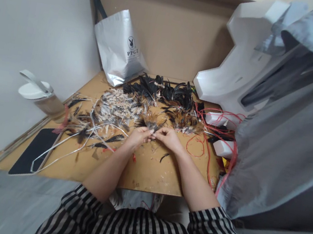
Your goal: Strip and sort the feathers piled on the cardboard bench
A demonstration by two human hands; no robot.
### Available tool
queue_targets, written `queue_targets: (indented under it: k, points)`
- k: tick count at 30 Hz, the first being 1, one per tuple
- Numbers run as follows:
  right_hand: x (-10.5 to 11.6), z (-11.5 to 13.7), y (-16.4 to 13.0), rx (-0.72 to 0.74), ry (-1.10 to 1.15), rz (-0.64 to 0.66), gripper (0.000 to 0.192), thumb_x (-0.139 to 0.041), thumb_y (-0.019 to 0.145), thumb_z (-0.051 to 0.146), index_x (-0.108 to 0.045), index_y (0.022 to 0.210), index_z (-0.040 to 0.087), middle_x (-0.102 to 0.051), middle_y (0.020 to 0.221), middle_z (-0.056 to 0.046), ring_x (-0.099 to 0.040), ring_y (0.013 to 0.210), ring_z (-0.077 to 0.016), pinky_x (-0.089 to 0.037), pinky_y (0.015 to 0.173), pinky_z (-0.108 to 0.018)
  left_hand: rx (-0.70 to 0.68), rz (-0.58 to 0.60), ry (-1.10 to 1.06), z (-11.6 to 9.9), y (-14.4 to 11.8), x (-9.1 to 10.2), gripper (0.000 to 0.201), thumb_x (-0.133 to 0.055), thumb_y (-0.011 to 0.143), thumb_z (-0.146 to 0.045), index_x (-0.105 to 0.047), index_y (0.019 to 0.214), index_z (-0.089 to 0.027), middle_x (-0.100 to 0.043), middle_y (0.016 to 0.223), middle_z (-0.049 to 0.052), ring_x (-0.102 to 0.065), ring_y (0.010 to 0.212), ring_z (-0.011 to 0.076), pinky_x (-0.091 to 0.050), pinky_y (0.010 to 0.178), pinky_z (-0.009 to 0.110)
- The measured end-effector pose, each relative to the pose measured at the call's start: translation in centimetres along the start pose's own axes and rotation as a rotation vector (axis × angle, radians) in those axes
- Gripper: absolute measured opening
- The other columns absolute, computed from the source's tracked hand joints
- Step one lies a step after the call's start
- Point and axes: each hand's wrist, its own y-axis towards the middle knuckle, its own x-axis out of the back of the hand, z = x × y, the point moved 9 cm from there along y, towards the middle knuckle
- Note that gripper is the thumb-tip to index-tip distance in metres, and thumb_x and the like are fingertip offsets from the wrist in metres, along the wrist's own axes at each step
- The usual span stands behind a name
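Near the middle of the table, my left hand (140, 136) is closed on the base of a small bunch of brown and black feathers (152, 120). The tips of the bunch fan out away from me. My right hand (167, 138) pinches at the same base, its fingertips touching those of the left; whether a separate feather sits in that pinch is too small to tell. Behind the hands lie a pile of pale, fluffy feathers (118, 106), a heap of long black feathers (161, 89) and a clump of brown feathers (185, 118).
A silver bag (117, 45) leans at the back left. On the left stand a lidded drink bottle (45, 97) and a dark phone or tablet (33, 152), crossed by white strips (64, 141). Red cord (208, 158) tangles at right beside a white plastic piece (227, 77) and grey cloth (292, 137).
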Motion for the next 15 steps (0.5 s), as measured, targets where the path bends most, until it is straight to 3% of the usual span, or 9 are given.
queue_targets:
  k: [7,15]
  points:
    - [1.0,0.2,0.2,-0.048,0.157,-0.097,0.027,-0.067,0.06,0.039,-0.058,0.064,0.015,-0.057,0.06,0.002,-0.045,0.053,-0.0082,-0.035,0.054,-0.021,0.036,0.049,-0.026,0.1,-0.3,-0.6,0.026,-0.069,0.065,-0.029,-0.063,0.082,-0.01,-0.068,0.083,0.01,-0.062,0.062,0.0095,-0.04,0.048,0.015]
    - [0.4,-0.8,0.5,-0.037,0.29,-0.12,0.023,-0.068,0.059,0.036,-0.057,0.06,0.016,-0.054,0.059,0.004,-0.043,0.054,-0.0073,-0.034,0.055,-0.02,0.052,0.085,-0.002,0.4,-0.3,-0.9,0.025,-0.07,0.063,-0.028,-0.064,0.078,-0.01,-0.068,0.074,0.008,-0.061,0.06,0.0089,-0.041,0.05,0.016]
